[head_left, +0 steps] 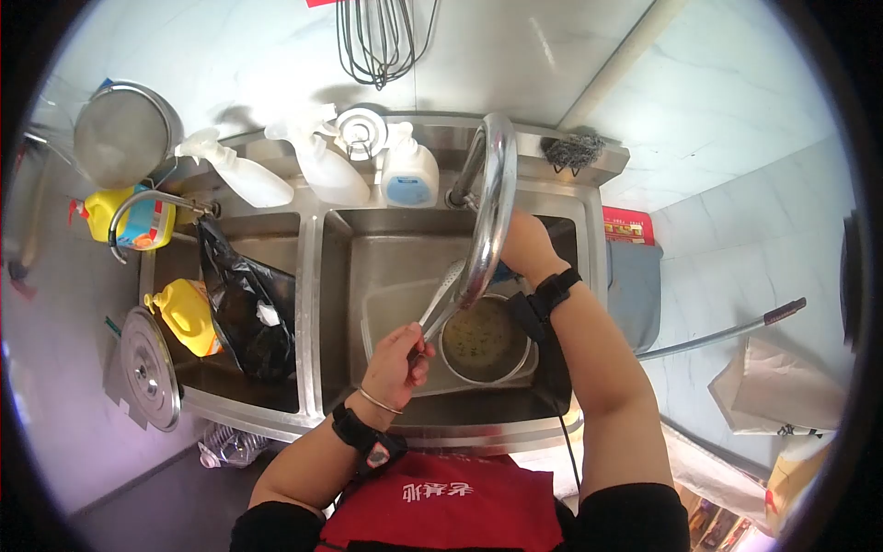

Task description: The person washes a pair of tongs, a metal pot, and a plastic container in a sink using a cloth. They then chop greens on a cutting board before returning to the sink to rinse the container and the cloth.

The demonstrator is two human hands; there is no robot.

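My left hand (397, 363) is closed round the handle of a metal slotted spoon (443, 287), whose perforated end points up and away over the right sink basin (368, 241). A second metal handle seems to lie beside it, partly hidden. My right hand (531, 247) reaches behind the curved chrome faucet (499, 184), which hides its fingers. A small bit of something blue (503, 273) shows just under that hand. Below both hands, a round metal pot (486, 340) with murky greenish liquid and dark bits stands in the basin.
Several white spray bottles (326, 170) and a white jug (409, 179) line the back ledge. The left basin holds a black plastic bag (248, 317) and a yellow bottle (189, 317). A metal lid (152, 368) leans at left; steel wool (575, 152) sits at right.
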